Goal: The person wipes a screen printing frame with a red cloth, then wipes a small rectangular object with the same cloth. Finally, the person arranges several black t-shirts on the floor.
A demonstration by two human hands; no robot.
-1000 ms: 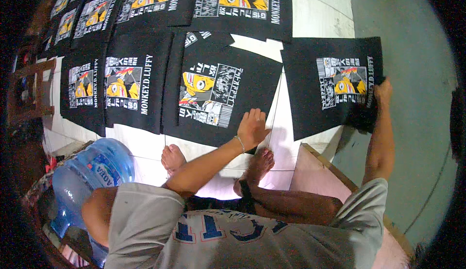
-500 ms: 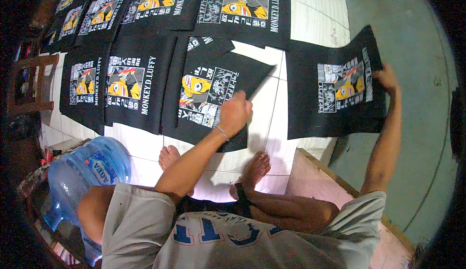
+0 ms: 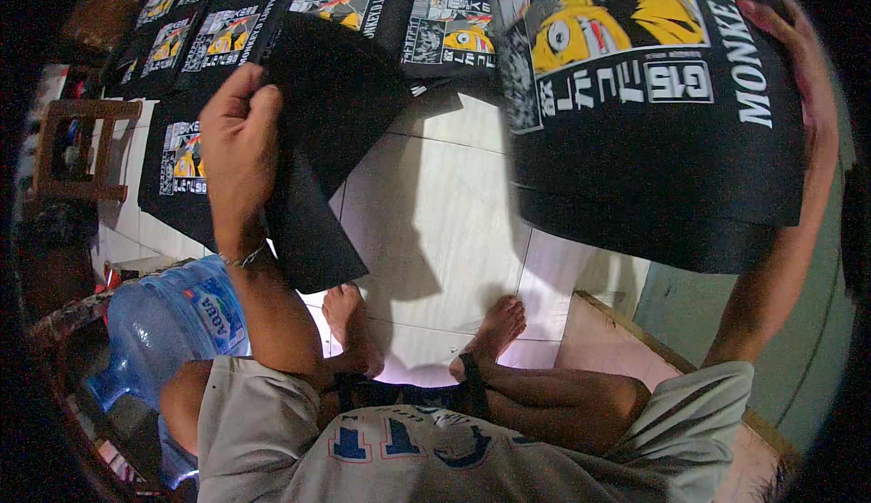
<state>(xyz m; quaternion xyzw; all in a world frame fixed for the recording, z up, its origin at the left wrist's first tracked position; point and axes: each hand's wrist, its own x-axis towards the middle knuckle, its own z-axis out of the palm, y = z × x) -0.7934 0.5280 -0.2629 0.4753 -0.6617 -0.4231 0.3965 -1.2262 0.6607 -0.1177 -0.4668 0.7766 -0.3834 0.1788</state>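
Note:
My left hand (image 3: 240,131) is closed on the edge of a black fabric panel (image 3: 318,195), which hangs folded over with its plain side showing. The raised right hand (image 3: 798,54) grips the right edge of another black fabric panel (image 3: 626,172), held up close to the camera. That panel carries a yellow, grey and white cartoon print with white lettering and bows outward; a second black layer shows along its lower edge. Several similar printed panels (image 3: 227,36) lie in rows at the far side, and one more printed panel (image 3: 172,185) lies partly behind my left hand.
White floor tiles (image 3: 435,222) show between my bare feet and the panels. On the left are a large blue water jug (image 3: 172,322) lying tilted and a brown wooden stool (image 3: 82,149). A wood-edged ledge (image 3: 626,331) and grey-green floor (image 3: 708,322) are at the right.
Both hands have lifted their panels off the tiles. The left has moved left and up, turning its panel over; the right has risen toward the camera. Bare tile now shows where panels lay.

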